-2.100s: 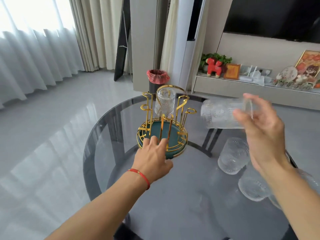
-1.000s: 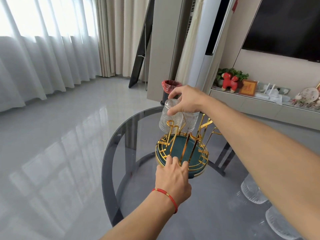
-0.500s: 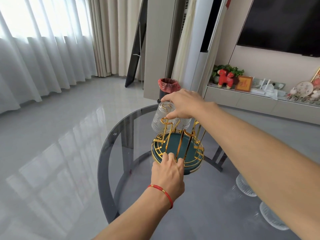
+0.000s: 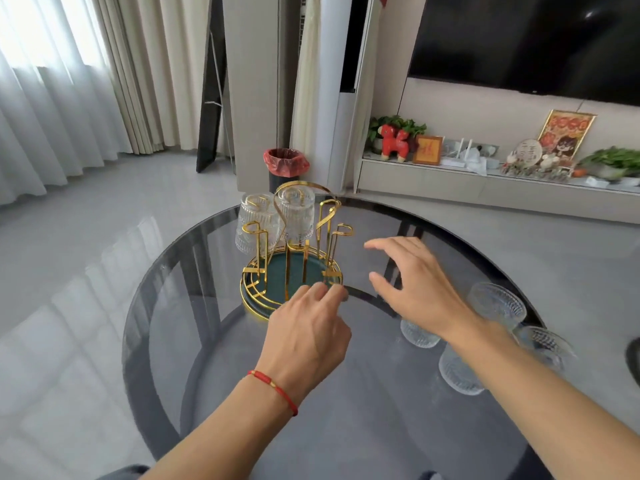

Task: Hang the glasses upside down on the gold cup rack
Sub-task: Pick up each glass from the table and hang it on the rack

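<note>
Gold cup rack (image 4: 292,268) on the round glass table (image 4: 166,306) carries two ribbed glasses (image 4: 258,223) upside down at its far side. The left hand (image 4: 306,336) touches its rim; the right hand (image 4: 412,284) hovers spread and empty — four more glasses (image 4: 497,303) stand behind it.

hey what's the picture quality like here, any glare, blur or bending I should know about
Head view: window light at upper left is blown out and glares off the floor and glass table; the wide lens bows the table rim and curtains; the right hand has slightly smeared fingertips; the hung glasses stay sharp.
</note>
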`<state>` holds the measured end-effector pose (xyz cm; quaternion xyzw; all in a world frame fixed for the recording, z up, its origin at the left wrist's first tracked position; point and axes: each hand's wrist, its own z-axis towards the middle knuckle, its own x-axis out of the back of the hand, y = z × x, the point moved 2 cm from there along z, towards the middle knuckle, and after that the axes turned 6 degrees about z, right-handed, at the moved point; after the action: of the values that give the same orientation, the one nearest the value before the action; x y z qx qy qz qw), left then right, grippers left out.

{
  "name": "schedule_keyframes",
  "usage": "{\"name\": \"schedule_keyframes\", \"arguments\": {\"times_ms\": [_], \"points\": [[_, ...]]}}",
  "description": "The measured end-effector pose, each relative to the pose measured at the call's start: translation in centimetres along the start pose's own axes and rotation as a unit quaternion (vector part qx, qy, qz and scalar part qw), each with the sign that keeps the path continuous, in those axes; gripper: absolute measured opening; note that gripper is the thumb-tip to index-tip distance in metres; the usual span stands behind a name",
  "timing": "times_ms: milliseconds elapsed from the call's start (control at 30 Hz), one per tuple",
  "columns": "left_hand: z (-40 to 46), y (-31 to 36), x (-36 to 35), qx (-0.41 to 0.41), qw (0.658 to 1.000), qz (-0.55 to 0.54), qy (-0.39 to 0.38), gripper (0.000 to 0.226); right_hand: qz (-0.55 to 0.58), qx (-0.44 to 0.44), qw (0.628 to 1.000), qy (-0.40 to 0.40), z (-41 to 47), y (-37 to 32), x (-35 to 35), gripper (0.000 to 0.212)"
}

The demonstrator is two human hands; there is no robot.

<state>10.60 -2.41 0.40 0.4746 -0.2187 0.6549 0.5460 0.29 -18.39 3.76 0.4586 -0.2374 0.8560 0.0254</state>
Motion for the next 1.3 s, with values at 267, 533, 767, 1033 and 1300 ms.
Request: {"name": "schedule_keyframes", "arguments": {"times_ms": [267,533,767,1033,1300], "points": [[-1.9,1.6,-2.3,0.053,0.995,-0.074,-0.048,0.041,-0.183,-0.060,0.981,0.028,-6.1,2.2,0.7,0.045],[-2.2,1.7,-3.1,0.093,0.985,-0.123,-0.077,0.041,-0.309,-0.198,0.924,-0.105,-5.4,3.8,0.0,0.071],[-2.3,1.6,-3.7,0.084,0.974,-0.176,-0.112,0.051,-0.143,-0.133,0.980,-0.047,-5.6,1.6,-0.4,0.078],[-2.4,1.5,-3.0,0.005,0.972,-0.217,-0.093,0.109,0.126,-0.057,0.989,-0.053,-6.9,-1.6,-1.1,0.089],[-1.9,0.9,-1.4,0.157,0.910,-0.384,0.004,0.088,0.345,-0.118,0.930,-0.045,-7.2,-1.6,-1.5,0.072]]}}
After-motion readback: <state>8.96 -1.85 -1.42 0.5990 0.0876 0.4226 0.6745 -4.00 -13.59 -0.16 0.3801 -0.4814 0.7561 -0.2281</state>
